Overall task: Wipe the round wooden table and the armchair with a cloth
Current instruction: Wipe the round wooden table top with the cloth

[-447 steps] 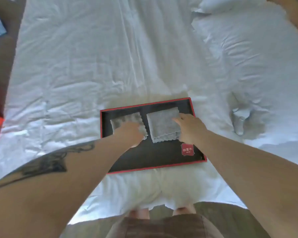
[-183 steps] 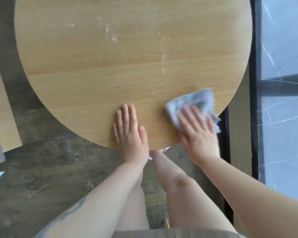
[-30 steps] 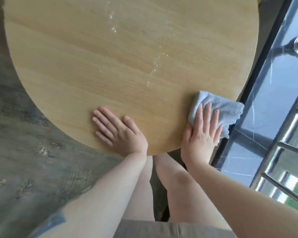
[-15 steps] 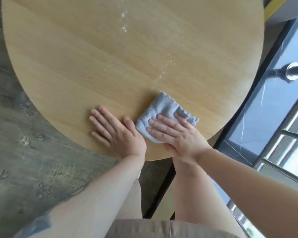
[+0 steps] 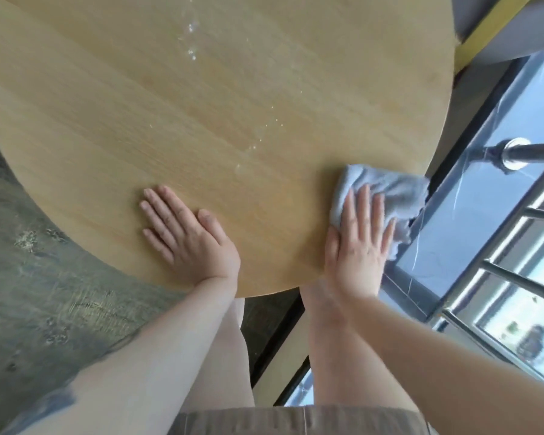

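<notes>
Two hands lie on the round wooden table in the head view. The right hand presses flat, fingers straight and together, on a bunched pale blue-grey cloth at the table's right near edge; it grasps nothing, only bears down. The cloth's long axis runs from the upper left, on the wood, down to the lower right, where its far corner hangs past the rim over the dark marble sill. The left hand rests released and palm-down on bare wood near the front edge, fingers straight and pointing up-left, well apart from the cloth. A trail of small water droplets crosses the light, grained tabletop from the top toward the cloth. Below left is grey-brown wood-patterned floor. At the right stand metal window rails and glass.
</notes>
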A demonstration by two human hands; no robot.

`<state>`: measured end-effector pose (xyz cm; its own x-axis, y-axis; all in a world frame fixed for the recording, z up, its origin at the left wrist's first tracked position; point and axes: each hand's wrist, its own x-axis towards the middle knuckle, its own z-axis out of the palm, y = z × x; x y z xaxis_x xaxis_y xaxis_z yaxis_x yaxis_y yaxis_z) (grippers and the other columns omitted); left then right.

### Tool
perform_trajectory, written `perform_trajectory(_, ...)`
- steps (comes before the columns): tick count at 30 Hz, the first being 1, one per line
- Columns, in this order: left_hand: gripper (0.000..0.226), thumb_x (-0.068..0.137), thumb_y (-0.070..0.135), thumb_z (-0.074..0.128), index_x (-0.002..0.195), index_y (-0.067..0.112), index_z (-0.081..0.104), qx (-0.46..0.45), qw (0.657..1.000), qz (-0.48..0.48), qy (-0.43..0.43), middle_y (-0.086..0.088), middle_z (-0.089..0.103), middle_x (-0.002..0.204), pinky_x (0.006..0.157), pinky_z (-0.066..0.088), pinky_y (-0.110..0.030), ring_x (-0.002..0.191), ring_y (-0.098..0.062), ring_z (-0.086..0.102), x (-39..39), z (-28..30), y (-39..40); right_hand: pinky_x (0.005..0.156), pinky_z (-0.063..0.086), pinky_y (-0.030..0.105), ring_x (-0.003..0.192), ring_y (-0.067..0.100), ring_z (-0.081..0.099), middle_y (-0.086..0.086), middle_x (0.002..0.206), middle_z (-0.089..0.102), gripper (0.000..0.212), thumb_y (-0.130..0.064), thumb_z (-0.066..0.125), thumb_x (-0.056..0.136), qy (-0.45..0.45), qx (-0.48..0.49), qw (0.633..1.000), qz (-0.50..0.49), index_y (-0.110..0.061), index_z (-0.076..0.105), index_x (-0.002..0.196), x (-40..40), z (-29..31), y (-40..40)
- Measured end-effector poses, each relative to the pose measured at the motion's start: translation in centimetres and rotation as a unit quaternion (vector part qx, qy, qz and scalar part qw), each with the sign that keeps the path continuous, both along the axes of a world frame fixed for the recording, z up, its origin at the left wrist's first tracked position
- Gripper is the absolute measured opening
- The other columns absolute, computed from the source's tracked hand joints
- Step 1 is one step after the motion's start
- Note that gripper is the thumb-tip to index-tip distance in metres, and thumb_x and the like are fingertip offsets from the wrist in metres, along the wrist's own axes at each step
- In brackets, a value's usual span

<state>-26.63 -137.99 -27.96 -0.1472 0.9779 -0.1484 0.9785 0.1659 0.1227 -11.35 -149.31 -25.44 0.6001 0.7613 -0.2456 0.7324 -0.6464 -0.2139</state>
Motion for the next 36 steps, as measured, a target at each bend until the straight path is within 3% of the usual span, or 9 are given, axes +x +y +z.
perform_trajectory(4,0.063,0.094,0.033,0.027,0.153,0.014,0.015,0.001,0.999,0.051,0.013,-0.004,0.015,0.16,0.118,0.009,-0.04,0.147,-0.018,0.013,0.8,0.0,0.3,0.12,0.005,0.043,0.148,0.015,0.005,-0.012,0.159,0.012,0.057,-0.034,0.032,0.098,0.084,0.014,0.86,0.503,-0.029,0.016,0.152,0.4,-0.7,1.3)
perform_trajectory(10,0.064,0.095,0.029,0.031,0.153,0.014,0.011,0.008,0.991,0.133,-0.021,-0.003,0.008,0.161,0.118,0.003,-0.043,0.148,-0.018,0.005,3.5,-0.1,0.6,0.119,0.006,0.052,0.148,0.019,0.004,-0.003,0.159,0.016,0.06,-0.028,0.037,0.093,-0.003,0.008,1.0,-0.018,-0.025,0.022,0.152,6.1,-0.4,0.1)
perform_trajectory(12,0.064,0.094,0.028,0.032,0.153,0.014,0.013,0.017,0.987,0.157,-0.024,-0.003,0.01,0.161,0.118,0.003,-0.043,0.148,-0.018,0.007,3.9,-0.3,0.8,0.12,-0.001,0.045,0.149,0.018,-0.001,-0.007,0.159,0.01,0.058,-0.033,0.032,0.097,0.013,0.008,0.962,0.271,-0.028,0.016,0.152,3.9,-0.2,-0.3)
perform_trajectory(15,0.063,0.093,0.027,0.032,0.153,0.013,0.016,0.029,0.988,0.151,-0.031,-0.004,0.013,0.16,0.118,0.005,-0.043,0.148,-0.019,0.009,3.9,-0.4,0.7,0.12,-0.001,0.04,0.148,0.015,0.007,-0.013,0.158,0.013,0.056,-0.038,0.028,0.098,0.006,0.017,0.797,0.603,-0.031,0.014,0.152,6.9,-1.3,2.5)
perform_trajectory(19,0.062,0.095,0.027,0.031,0.153,0.015,0.013,0.019,0.988,0.15,-0.03,-0.002,0.01,0.161,0.119,0.004,-0.044,0.148,-0.018,0.006,4.0,-0.3,0.5,0.121,-0.002,0.043,0.148,0.017,0.003,-0.008,0.158,0.013,0.063,-0.029,0.044,0.094,0.015,0.01,0.989,0.148,-0.029,0.019,0.152,7.3,-0.5,1.7)
perform_trajectory(21,0.063,0.095,0.028,0.03,0.153,0.014,0.013,0.017,0.988,0.153,-0.027,-0.002,0.01,0.161,0.119,0.004,-0.044,0.148,-0.018,0.006,3.8,-0.4,0.5,0.12,-0.005,0.044,0.148,0.017,-0.006,-0.008,0.158,0.01,0.064,-0.027,0.042,0.092,0.026,-0.013,0.991,0.134,-0.029,0.018,0.152,3.3,0.3,0.5)
perform_trajectory(25,0.065,0.092,0.034,0.024,0.153,0.013,0.015,0.007,0.989,0.14,-0.043,-0.005,0.012,0.16,0.117,0.004,-0.043,0.148,-0.02,0.009,3.7,-0.1,0.7,0.12,0.003,0.041,0.148,0.014,0.009,-0.01,0.158,0.017,0.062,-0.032,0.05,0.094,0.061,0.019,0.873,0.483,-0.029,0.026,0.15,2.5,-0.7,2.5)
perform_trajectory(30,0.068,0.099,0.035,0.036,0.153,0.009,0.005,-0.007,0.986,0.14,-0.086,-0.009,0.001,0.161,0.116,0.005,-0.042,0.148,-0.023,0.006,2.5,0.5,0.5,0.12,-0.002,0.046,0.149,0.016,-0.004,-0.006,0.16,0.005,0.065,-0.032,0.039,0.094,0.019,-0.029,0.999,0.0,-0.028,0.013,0.153,2.5,0.1,0.5)
perform_trajectory(36,0.065,0.095,0.038,0.03,0.153,0.013,0.017,-0.019,0.994,0.079,-0.071,-0.004,0.014,0.16,0.113,0.015,-0.047,0.146,-0.024,0.014,0.1,0.3,1.5,0.118,0.003,0.041,0.147,0.015,0.011,-0.011,0.158,0.017,0.06,-0.033,0.04,0.094,0.055,0.011,0.864,0.501,-0.029,0.023,0.15,0.8,-0.9,4.2)
